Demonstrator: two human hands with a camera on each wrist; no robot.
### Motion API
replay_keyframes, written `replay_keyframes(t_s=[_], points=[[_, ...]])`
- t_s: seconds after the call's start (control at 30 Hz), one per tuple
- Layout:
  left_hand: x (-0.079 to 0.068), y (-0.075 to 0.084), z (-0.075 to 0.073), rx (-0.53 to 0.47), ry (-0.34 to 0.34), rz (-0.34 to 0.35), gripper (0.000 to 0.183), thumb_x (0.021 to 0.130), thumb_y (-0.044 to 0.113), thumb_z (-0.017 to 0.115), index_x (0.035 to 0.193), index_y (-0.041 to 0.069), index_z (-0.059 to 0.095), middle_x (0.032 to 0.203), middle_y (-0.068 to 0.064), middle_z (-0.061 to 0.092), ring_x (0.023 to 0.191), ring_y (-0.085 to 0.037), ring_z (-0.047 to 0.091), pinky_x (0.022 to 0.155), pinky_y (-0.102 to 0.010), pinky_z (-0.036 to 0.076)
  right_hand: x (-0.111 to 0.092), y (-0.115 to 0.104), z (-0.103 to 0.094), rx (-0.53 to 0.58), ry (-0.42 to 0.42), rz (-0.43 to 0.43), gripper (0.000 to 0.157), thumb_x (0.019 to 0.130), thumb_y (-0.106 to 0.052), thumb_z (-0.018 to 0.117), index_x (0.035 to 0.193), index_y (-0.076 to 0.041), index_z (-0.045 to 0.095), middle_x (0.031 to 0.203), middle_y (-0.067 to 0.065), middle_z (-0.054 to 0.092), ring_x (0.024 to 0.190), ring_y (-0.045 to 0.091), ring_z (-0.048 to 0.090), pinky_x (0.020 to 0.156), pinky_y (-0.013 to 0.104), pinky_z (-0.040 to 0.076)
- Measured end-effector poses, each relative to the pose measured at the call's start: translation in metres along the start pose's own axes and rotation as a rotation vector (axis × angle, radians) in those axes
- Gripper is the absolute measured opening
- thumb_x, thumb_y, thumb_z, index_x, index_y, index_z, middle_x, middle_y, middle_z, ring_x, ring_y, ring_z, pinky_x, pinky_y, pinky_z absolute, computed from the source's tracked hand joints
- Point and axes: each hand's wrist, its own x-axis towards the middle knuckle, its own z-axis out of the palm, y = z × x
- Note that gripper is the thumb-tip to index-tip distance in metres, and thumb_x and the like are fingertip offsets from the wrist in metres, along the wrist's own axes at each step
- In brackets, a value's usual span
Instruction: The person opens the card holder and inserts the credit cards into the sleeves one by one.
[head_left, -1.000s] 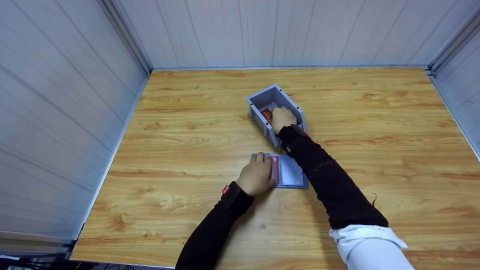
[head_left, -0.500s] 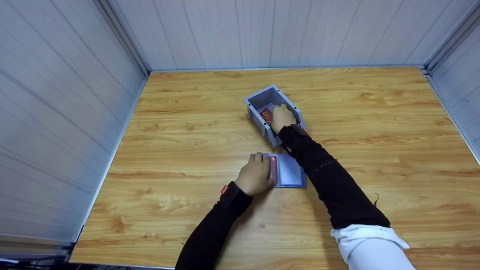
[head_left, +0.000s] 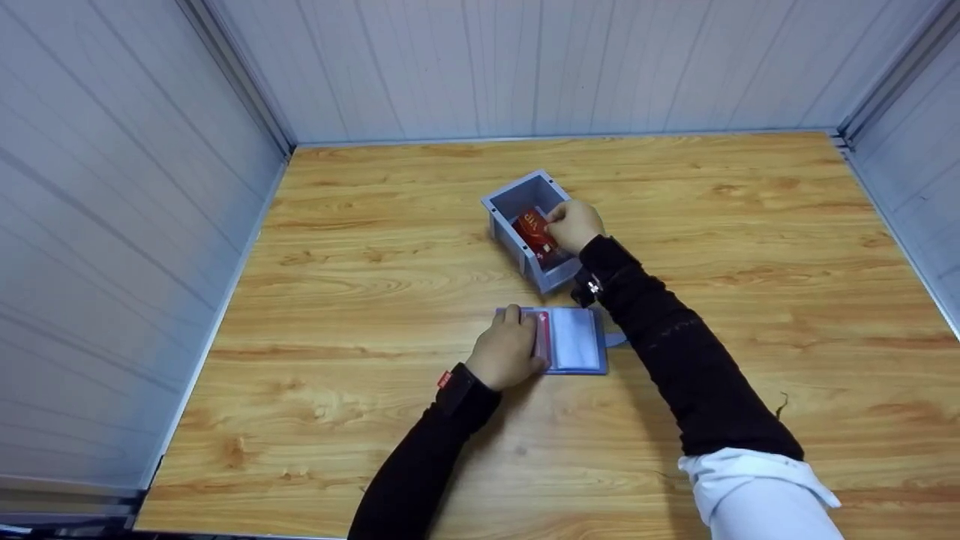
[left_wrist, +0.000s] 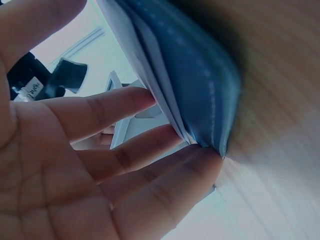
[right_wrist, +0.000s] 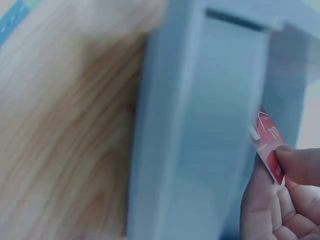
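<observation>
An open blue card holder (head_left: 602, 367) lies on the table with clear sleeves (head_left: 576, 337) on its right half and a red card (head_left: 545, 334) showing on its left half. My left hand (head_left: 506, 352) holds the left half, fingers over the sleeves and thumb by the near edge. In the left wrist view, fingertips meet the holder's stitched cover (left_wrist: 195, 85) and sleeve edges. My right hand (head_left: 577, 225), at the grey bin's right side, pinches a red VIP card (right_wrist: 271, 142) between thumb and fingers. The card is tilted inside the bin (head_left: 514, 240).
The bin stands just beyond the card holder on the wood-grain table (head_left: 360, 285). A closure strap (head_left: 615, 340) sticks out from the holder's right side. Pale panel walls (head_left: 450, 75) border the table at the back and both sides.
My right hand has risen from inside the bin and shifted toward its right rim, lifting the red VIP card, which now shows more fully. My left hand stays on the card holder.
</observation>
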Motion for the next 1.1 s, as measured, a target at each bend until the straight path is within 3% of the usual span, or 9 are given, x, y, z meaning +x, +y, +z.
replay_keyframes(t_s=[0.13, 0.23, 0.53, 0.87, 1.1], points=[[0.0, 0.0, 0.001, 0.009, -0.002, 0.002, 0.061, 0.076, 0.035, 0.079, 0.122, 0.0, 0.059, 0.116, -0.018, 0.055, 0.11, -0.032, 0.054, 0.081, -0.043, 0.057, -0.008, 0.002, -0.012, 0.117, -0.043, -0.02, 0.022, 0.089, -0.008, 0.063, 0.106, 0.006, 0.068, 0.092, 0.009, 0.065, 0.077, 0.011, 0.056, 0.066, 0.018, 0.045], [0.0, 0.0, 0.002, 0.017, -0.003, 0.005, 0.06, 0.077, 0.034, 0.078, 0.121, 0.0, 0.059, 0.117, -0.018, 0.055, 0.111, -0.033, 0.054, 0.081, -0.044, 0.056, -0.016, 0.004, -0.021, 0.211, -0.061, -0.013, 0.021, 0.089, -0.008, 0.064, 0.106, 0.005, 0.066, 0.086, 0.002, 0.061, 0.07, 0.005, 0.054, 0.058, 0.015, 0.045], [0.001, 0.0, 0.001, -0.002, -0.015, -0.006, 0.062, 0.077, 0.035, 0.079, 0.123, 0.0, 0.058, 0.118, -0.018, 0.054, 0.112, -0.033, 0.054, 0.084, -0.044, 0.056, -0.041, 0.013, -0.035, 0.456, -0.089, 0.034, 0.018, 0.092, -0.005, 0.063, 0.107, 0.004, 0.061, 0.082, -0.002, 0.058, 0.071, 0.006, 0.056, 0.063, 0.017, 0.053], [0.001, 0.0, 0.002, -0.003, -0.012, -0.007, 0.064, 0.076, 0.036, 0.08, 0.124, 0.0, 0.058, 0.118, -0.018, 0.054, 0.112, -0.033, 0.054, 0.083, -0.044, 0.056, -0.066, 0.036, -0.029, 0.636, -0.196, 0.107, 0.016, 0.092, -0.003, 0.062, 0.107, 0.002, 0.058, 0.083, -0.004, 0.063, 0.075, 0.007, 0.062, 0.068, 0.021, 0.056], [0.001, 0.0, 0.001, 0.008, -0.022, -0.012, 0.063, 0.077, 0.038, 0.079, 0.124, 0.0, 0.059, 0.118, -0.018, 0.055, 0.112, -0.032, 0.054, 0.083, -0.043, 0.056, -0.078, 0.06, -0.015, 0.602, -0.261, 0.15, 0.016, 0.091, -0.007, 0.063, 0.105, -0.002, 0.058, 0.076, -0.009, 0.063, 0.066, 0.003, 0.058, 0.061, 0.017, 0.05]])
